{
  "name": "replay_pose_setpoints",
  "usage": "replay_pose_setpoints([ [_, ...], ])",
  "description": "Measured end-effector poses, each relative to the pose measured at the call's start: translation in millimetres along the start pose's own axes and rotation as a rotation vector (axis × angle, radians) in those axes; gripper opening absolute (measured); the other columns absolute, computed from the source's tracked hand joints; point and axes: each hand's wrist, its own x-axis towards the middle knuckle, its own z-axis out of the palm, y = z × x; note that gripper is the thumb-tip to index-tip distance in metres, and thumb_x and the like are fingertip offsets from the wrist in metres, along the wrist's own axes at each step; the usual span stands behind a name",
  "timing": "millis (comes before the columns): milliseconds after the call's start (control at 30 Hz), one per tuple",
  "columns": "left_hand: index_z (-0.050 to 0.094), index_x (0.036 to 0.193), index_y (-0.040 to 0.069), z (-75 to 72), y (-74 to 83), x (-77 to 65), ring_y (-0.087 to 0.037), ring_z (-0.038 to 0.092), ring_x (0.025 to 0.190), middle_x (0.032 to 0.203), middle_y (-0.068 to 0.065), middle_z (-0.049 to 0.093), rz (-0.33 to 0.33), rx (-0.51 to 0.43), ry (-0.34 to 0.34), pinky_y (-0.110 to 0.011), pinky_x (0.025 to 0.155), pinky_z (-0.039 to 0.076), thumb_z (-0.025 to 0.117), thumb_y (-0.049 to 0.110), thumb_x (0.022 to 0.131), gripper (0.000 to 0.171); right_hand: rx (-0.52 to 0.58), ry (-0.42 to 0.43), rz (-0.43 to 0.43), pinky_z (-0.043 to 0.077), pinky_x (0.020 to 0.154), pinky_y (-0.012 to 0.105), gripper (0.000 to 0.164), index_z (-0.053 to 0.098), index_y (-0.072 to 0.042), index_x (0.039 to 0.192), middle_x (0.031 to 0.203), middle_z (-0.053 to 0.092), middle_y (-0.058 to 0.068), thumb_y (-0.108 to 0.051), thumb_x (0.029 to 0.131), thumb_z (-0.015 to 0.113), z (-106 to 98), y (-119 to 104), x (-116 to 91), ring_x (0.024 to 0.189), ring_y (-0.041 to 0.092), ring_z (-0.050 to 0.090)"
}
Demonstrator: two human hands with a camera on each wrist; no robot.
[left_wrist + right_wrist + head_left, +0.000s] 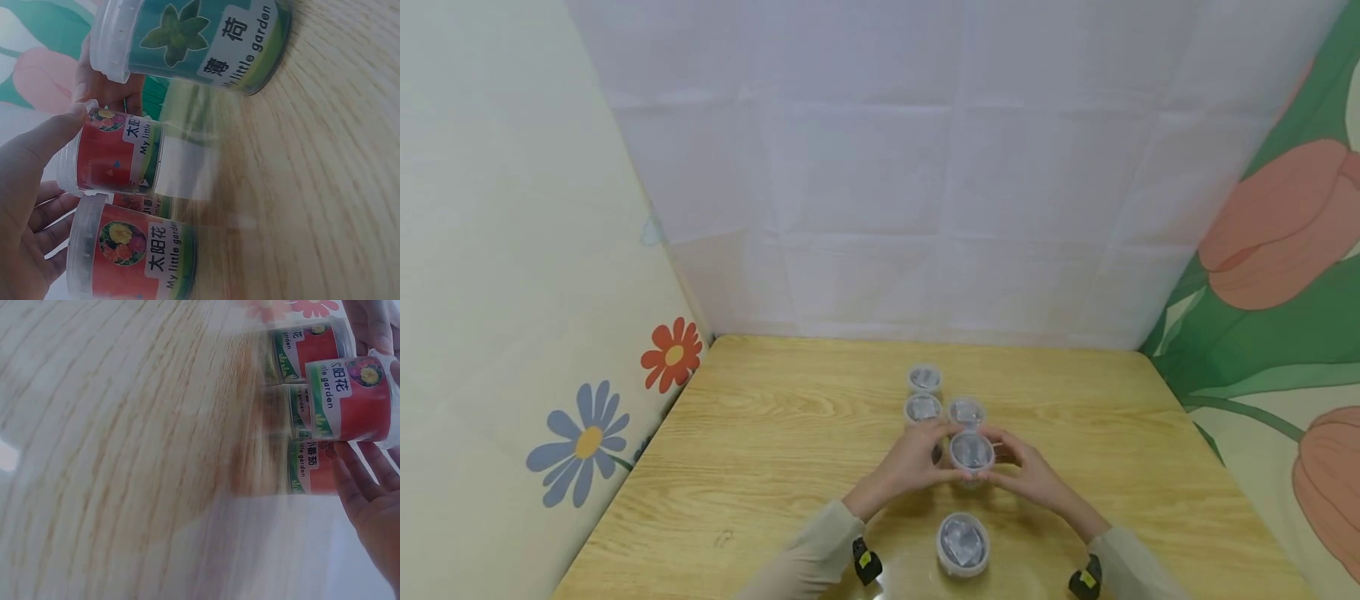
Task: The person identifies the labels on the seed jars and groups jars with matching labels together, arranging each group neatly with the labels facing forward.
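Note:
Both hands hold one small clear-lidded jar (pixel 972 451) by its rim, one from each side. In the left wrist view this jar (pixel 112 156) has a red flower label, and the thumb of the left hand (pixel 917 458) lies at its lid. The right hand (pixel 1026 475) curls round the other side. The right wrist view shows the jar (pixel 356 403) in front of other red-labelled jars; I cannot tell whether its base touches the table. Another red-labelled jar (pixel 119 250) stands beside the left hand, partly hidden by it in the head view.
Nearer the person stands a jar (pixel 962 544) with a teal label (pixel 181 44). Beyond the hands are three more lidded jars, one at the back (pixel 924 378), one left (pixel 922 407) and one right (pixel 966 411). All stand on a wood-grain table (pixel 760 467) before a white cloth (pixel 865 183).

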Motion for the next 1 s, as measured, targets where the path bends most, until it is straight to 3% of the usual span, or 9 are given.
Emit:
replay_pose_setpoints([
  [300,0.052,0.131,0.014,5.1,-1.4,1.3,-0.012,0.056,0.107,0.123,0.0,0.059,0.017,0.093,-0.005,-0.03,0.093,0.047,0.061,0.064,0.074,0.076,-0.017,0.025,0.005,0.05,0.089,0.045,0.06,0.045,-0.008,0.134,0.125,0.056,0.014,-0.022,0.081,0.071,4.6,25.8,-0.7,0.102,0.026,0.06],
  [567,0.051,0.131,0.014,13.9,-5.7,2.4,-0.02,0.05,0.121,0.129,-0.002,0.056,0.0,0.171,-0.042,-0.041,0.104,0.038,0.058,0.068,0.074,0.078,-0.033,0.012,0.028,0.049,0.091,0.044,0.065,0.045,-0.012,0.135,0.13,0.053,0.012,-0.028,0.079,0.073,5.6,31.2,-0.7,0.105,0.026,0.06],
  [1000,0.053,0.129,0.014,18.1,-6.4,2.1,-0.013,0.051,0.118,0.125,0.001,0.058,0.035,0.249,-0.041,-0.042,0.111,0.029,0.058,0.065,0.077,0.073,-0.051,-0.018,0.019,0.049,0.093,0.036,0.066,0.041,-0.013,0.138,0.136,0.048,0.009,-0.03,0.081,0.071,6.9,34.1,-2.5,0.109,0.023,0.057],
])
